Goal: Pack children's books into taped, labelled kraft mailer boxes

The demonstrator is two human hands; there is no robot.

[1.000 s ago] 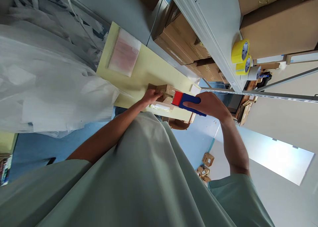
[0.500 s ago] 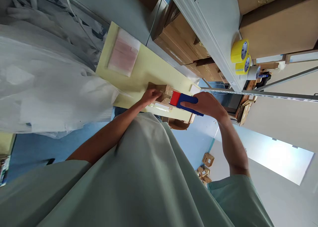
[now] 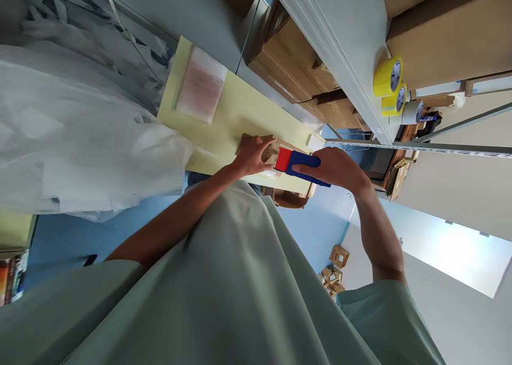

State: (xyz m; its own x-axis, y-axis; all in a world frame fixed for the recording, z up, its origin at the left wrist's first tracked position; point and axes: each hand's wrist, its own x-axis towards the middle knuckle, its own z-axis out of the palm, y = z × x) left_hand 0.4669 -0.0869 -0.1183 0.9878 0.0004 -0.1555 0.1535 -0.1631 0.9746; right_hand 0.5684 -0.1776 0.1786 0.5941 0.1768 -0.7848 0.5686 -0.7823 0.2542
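- While the right hand (image 3: pixel 338 169) is wrapped around a red-and-blue tape dispenser (image 3: pixel 304 166), its thumb lies along the blue side and the fingers curl behind, so the grip is closed firmly on the tool.
- The dispenser's red end points toward the left hand (image 3: pixel 253 157) and sits at the small cardboard carton (image 3: pixel 271 153), close to the left thumb; whether it touches the cardboard I cannot tell.
- The left hand's thumb and fingers stand wide apart in a C shape, reaching over the carton, with brown cardboard showing between them. How hard the fingertips press on it, if at all, cannot be made out.
- The carton rests on the pale yellow table (image 3: pixel 234 117), near the edge closest to the person's body, and is partly hidden by the left hand.
- Farther left on the same table, well apart from both hands, lies a flat pink-and-white packet (image 3: pixel 201 85).
- White plastic sheeting (image 3: pixel 92 136) is bunched beside the table's left end.
- Beyond the table, larger cardboard boxes (image 3: pixel 298 61) stand by a pale shelf (image 3: pixel 356 45), which carries two yellow tape rolls (image 3: pixel 388 78) and a white roll (image 3: pixel 410 113).
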